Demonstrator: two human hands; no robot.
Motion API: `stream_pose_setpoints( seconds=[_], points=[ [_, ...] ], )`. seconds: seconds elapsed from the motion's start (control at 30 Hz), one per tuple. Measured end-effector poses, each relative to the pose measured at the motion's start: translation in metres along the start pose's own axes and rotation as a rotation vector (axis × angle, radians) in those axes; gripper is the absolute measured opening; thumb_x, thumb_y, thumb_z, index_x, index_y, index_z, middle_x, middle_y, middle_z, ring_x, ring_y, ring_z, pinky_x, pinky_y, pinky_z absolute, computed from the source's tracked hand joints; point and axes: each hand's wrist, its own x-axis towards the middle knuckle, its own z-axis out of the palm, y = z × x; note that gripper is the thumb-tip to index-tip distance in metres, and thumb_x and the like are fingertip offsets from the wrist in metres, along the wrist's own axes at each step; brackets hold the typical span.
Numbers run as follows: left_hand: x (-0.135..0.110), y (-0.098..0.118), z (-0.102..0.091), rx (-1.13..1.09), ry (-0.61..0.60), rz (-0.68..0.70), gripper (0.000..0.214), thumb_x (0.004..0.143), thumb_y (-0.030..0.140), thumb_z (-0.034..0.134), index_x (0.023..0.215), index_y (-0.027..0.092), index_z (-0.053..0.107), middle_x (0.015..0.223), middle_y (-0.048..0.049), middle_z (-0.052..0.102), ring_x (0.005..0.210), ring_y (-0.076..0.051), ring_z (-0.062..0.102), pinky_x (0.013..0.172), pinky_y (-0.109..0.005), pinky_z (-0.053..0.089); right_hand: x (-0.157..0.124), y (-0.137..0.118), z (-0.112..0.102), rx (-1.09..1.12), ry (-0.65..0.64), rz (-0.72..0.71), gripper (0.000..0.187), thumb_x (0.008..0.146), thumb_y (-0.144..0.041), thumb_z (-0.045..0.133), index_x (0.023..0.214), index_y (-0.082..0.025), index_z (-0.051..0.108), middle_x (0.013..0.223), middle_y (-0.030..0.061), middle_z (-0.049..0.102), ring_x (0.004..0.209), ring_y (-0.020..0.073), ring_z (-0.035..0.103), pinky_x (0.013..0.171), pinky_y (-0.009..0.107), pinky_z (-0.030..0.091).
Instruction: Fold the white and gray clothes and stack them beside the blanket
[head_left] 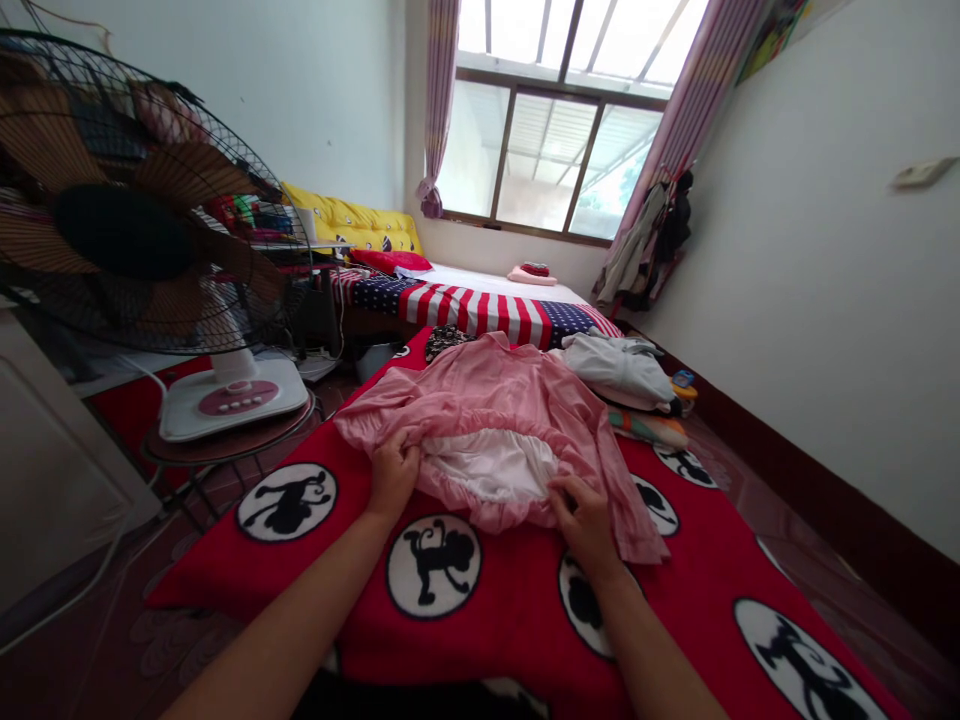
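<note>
A pink long-sleeved jacket (495,385) lies spread on a red blanket (517,600) printed with black monkey figures in white circles. Its gathered hem faces me and gapes, showing the white lining (491,462). My left hand (395,470) pinches the hem at its left end, fingers closed on the cloth. At the right end, my right hand (581,515) grips the hem in the same way. One sleeve stretches down past my right hand; the other lies bent at the left. The collar points toward the window.
Grey folded clothes (619,370) and a striped folded cloth (649,428) lie right of the jacket. A dark patterned cloth (448,342) sits behind it. To the left, a large fan (232,395) stands on a round stool (225,445). A bed (480,305) is under the window.
</note>
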Motion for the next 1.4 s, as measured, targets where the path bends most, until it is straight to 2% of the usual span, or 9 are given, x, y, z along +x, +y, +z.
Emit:
stream_pose_setpoints(
  seconds=[0.27, 0.5, 0.57, 0.67, 0.8, 0.93, 1.1, 1.23, 1.4],
  points=[
    [0.021, -0.031, -0.033, -0.098, 0.555, -0.277, 0.019, 0.077, 0.022, 0.04, 0.086, 0.016, 0.056, 0.081, -0.0018, 0.058, 0.08, -0.017, 0.057, 0.081, -0.03, 0.047, -0.006, 0.026, -0.032, 0.058, 0.633, 0.4, 0.023, 0.085, -0.041, 0.05, 0.091, -0.019, 0.056, 0.086, 0.0069, 0.06, 0.08, 0.0207, 0.057, 0.075, 0.032, 0.047],
    [0.03, -0.037, -0.034, -0.132, 0.676, -0.303, 0.021, 0.073, 0.021, 0.04, 0.088, 0.015, 0.053, 0.084, -0.0025, 0.057, 0.079, -0.016, 0.054, 0.08, -0.031, 0.047, -0.003, 0.049, -0.037, 0.345, 0.971, 0.567, 0.023, 0.073, -0.037, 0.059, 0.086, -0.018, 0.056, 0.078, 0.0006, 0.055, 0.069, 0.0151, 0.053, 0.067, 0.029, 0.046],
    [0.028, -0.035, -0.036, -0.105, 0.637, -0.276, 0.019, 0.073, 0.022, 0.042, 0.085, 0.016, 0.055, 0.08, -0.0022, 0.057, 0.076, -0.017, 0.054, 0.08, -0.033, 0.047, -0.003, 0.048, -0.037, 0.4, 0.907, 0.557, 0.025, 0.071, -0.038, 0.061, 0.086, -0.018, 0.058, 0.077, -0.0004, 0.056, 0.067, 0.0142, 0.053, 0.065, 0.028, 0.045],
    [0.021, -0.029, -0.041, -0.027, 0.505, -0.23, 0.017, 0.071, 0.024, 0.053, 0.084, 0.017, 0.059, 0.073, -0.0017, 0.056, 0.073, -0.021, 0.055, 0.079, -0.038, 0.048, -0.008, 0.038, -0.037, 0.289, 0.571, 0.466, 0.027, 0.073, -0.043, 0.063, 0.084, -0.018, 0.061, 0.074, 0.0006, 0.061, 0.067, 0.0157, 0.055, 0.064, 0.028, 0.044],
    [0.007, -0.007, -0.048, 0.372, 0.287, 0.079, 0.052, 0.067, 0.013, 0.057, 0.119, 0.014, 0.053, 0.117, -0.0157, 0.056, 0.112, -0.033, 0.052, 0.096, -0.046, 0.042, -0.014, 0.015, -0.033, -0.123, 0.156, 0.231, 0.023, 0.076, -0.043, 0.065, 0.075, -0.02, 0.067, 0.071, 0.0028, 0.064, 0.069, 0.0189, 0.058, 0.065, 0.03, 0.043],
    [-0.01, 0.025, -0.049, 0.55, 0.261, 0.43, 0.058, 0.071, 0.009, 0.058, 0.128, 0.017, 0.049, 0.147, -0.0174, 0.033, 0.134, -0.035, 0.033, 0.107, -0.051, 0.029, -0.012, -0.004, -0.029, -0.184, 0.316, -0.045, 0.017, 0.083, -0.034, 0.061, 0.076, -0.019, 0.066, 0.079, 0.0049, 0.064, 0.079, 0.0195, 0.058, 0.075, 0.032, 0.046],
    [-0.024, 0.053, -0.044, 0.473, 0.161, 0.722, 0.029, 0.078, 0.009, 0.055, 0.099, 0.026, 0.066, 0.123, -0.0033, 0.061, 0.122, -0.025, 0.048, 0.108, -0.049, 0.028, -0.01, -0.012, -0.026, -0.129, 0.35, -0.132, 0.012, 0.085, -0.028, 0.058, 0.092, -0.02, 0.065, 0.092, 0.0065, 0.065, 0.091, 0.0208, 0.059, 0.085, 0.036, 0.047],
    [-0.023, 0.053, -0.039, 0.492, 0.009, 0.647, 0.021, 0.084, 0.014, 0.054, 0.092, 0.025, 0.069, 0.106, -0.0021, 0.069, 0.108, -0.023, 0.056, 0.1, -0.044, 0.035, -0.011, -0.01, -0.019, -0.164, 0.117, -0.086, 0.037, 0.079, -0.03, 0.064, 0.114, -0.02, 0.059, 0.111, 0.0085, 0.063, 0.105, 0.024, 0.057, 0.092, 0.039, 0.045],
    [-0.013, 0.028, -0.036, 0.631, -0.331, 0.387, 0.029, 0.082, 0.026, 0.057, 0.109, 0.021, 0.066, 0.111, -0.0076, 0.067, 0.105, -0.026, 0.059, 0.088, -0.038, 0.044, -0.01, -0.004, -0.012, -0.227, -0.093, -0.023, 0.022, 0.073, -0.015, 0.055, 0.092, -0.021, 0.066, 0.099, 0.0051, 0.067, 0.095, 0.0224, 0.061, 0.085, 0.036, 0.047]
  ],
)
